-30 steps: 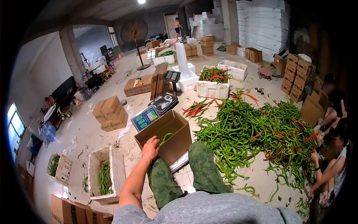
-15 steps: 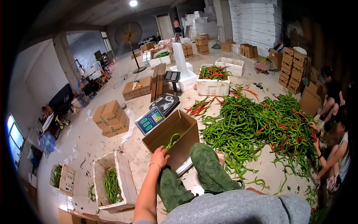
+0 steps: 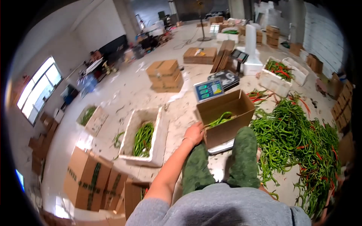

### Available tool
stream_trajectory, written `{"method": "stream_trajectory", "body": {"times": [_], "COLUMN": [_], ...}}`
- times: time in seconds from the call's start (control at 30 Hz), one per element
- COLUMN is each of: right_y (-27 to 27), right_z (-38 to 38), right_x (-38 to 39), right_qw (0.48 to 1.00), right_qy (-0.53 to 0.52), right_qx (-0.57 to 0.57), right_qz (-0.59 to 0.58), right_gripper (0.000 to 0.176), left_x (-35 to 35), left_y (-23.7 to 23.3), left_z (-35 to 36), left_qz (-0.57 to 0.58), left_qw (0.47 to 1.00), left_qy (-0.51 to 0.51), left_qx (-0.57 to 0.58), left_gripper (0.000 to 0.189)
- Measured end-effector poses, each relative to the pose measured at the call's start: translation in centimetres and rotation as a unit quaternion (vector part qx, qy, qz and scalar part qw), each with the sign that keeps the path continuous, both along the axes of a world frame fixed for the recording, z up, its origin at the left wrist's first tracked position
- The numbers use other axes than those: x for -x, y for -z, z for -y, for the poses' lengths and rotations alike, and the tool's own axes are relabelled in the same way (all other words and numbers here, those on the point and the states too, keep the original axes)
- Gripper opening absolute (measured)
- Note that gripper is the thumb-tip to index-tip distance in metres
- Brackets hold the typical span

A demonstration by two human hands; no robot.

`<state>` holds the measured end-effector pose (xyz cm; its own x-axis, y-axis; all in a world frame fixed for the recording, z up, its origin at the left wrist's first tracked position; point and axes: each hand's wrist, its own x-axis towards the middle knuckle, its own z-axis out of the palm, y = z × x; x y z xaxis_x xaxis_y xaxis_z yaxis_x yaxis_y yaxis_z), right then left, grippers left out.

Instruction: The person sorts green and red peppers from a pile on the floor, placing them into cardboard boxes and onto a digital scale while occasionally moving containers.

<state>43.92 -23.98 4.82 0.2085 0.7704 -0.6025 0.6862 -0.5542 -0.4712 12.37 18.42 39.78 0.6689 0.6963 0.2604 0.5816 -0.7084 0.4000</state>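
Observation:
My left hand is at the near left edge of an uncapped cardboard box, its fingers curled against the cardboard. Inside the box are some green chili peppers. The box stands between my knees on a pale platform, with a scale display right behind it. My right hand is out of view. To the right of my legs spreads a big heap of green chili peppers with red ones mixed in.
Left of my arm is a white foam box part filled with green peppers. Closed cartons stand beyond it, others at lower left. Another foam box of red and green peppers is at the back right.
My view has swung left, so the scene shifts right and the people at the heap leave view. My left hand now sits at the box's left edge; more peppers show inside.

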Motion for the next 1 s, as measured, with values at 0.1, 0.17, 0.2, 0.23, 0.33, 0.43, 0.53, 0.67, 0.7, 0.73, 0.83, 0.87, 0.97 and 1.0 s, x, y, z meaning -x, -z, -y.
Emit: {"method": "stream_trajectory", "body": {"times": [0.1, 0.17, 0.2, 0.23, 0.33, 0.43, 0.53, 0.67, 0.7, 0.73, 0.83, 0.87, 0.97, 1.0], "right_y": [0.4, 1.4, 2.2, 3.0, -4.5, -7.3, -3.5, -0.2, -0.2, -0.2, -5.0, -6.4, 4.7, 1.8], "right_z": [-0.2, 0.7, 1.6, 2.3, 6.9, 12.4, 18.3, 24.9, 25.6, 26.0, 23.6, 22.1, 21.9, 20.5], "right_x": [0.7, 0.8, 0.7, 0.8, 3.9, 5.5, 6.0, 9.8, 10.8, 12.0, 12.4, 12.1, 9.4, 8.8], "right_qw": [0.999, 0.998, 0.996, 0.991, 0.989, 0.972, 0.963, 0.958, 0.95, 0.932, 0.908, 0.905, 0.997, 0.991], "right_qy": [0.006, 0.006, 0.011, 0.033, 0.129, 0.225, 0.233, 0.238, 0.271, 0.329, 0.375, 0.371, 0.02, 0.038], "right_qx": [-0.027, -0.067, -0.091, -0.131, -0.056, 0.05, 0.124, 0.157, 0.155, 0.147, 0.159, 0.171, 0.021, -0.077], "right_qz": [-0.016, -0.021, -0.018, -0.018, 0.053, 0.038, 0.062, 0.017, -0.014, -0.044, -0.102, -0.118, 0.067, 0.106], "right_gripper": [0.039, 0.039, 0.038, 0.038, 0.036, 0.031, 0.028, 0.034, 0.039, 0.038, 0.038, 0.039, 0.041, 0.034], "left_x": [-0.6, -1.7, -2.7, -3.9, -8.7, -14.1, -17.4, -17.9, -17.8, -17.8, -17.5, -17.5, -17.9, -18.1], "left_y": [0.1, -0.4, -0.2, -0.3, -4.3, -12.6, -21.3, -28.1, -28.8, -28.9, -29.1, -29.0, -28.9, -28.8], "left_z": [0.1, 1.1, 1.0, 1.5, 3.8, 10.0, 18.8, 26.3, 27.2, 28.0, 28.2, 28.2, 28.4, 28.8], "left_qz": [0.052, 0.092, 0.131, 0.155, 0.257, 0.308, 0.406, 0.475, 0.479, 0.484, 0.487, 0.489, 0.499, 0.506], "left_qw": [0.997, 0.992, 0.988, 0.984, 0.938, 0.886, 0.737, 0.554, 0.533, 0.516, 0.505, 0.505, 0.502, 0.498], "left_qy": [0.032, 0.057, 0.083, 0.092, 0.233, 0.308, 0.533, 0.677, 0.69, 0.699, 0.705, 0.704, 0.7, 0.698], "left_qx": [-0.044, -0.069, -0.014, -0.014, 0.009, 0.161, 0.089, -0.095, -0.105, -0.107, -0.104, -0.103, -0.095, -0.092], "left_gripper": [0.02, 0.012, 0.012, 0.011, 0.02, 0.04, 0.059, 0.066, 0.066, 0.066, 0.065, 0.065, 0.064, 0.064]}}
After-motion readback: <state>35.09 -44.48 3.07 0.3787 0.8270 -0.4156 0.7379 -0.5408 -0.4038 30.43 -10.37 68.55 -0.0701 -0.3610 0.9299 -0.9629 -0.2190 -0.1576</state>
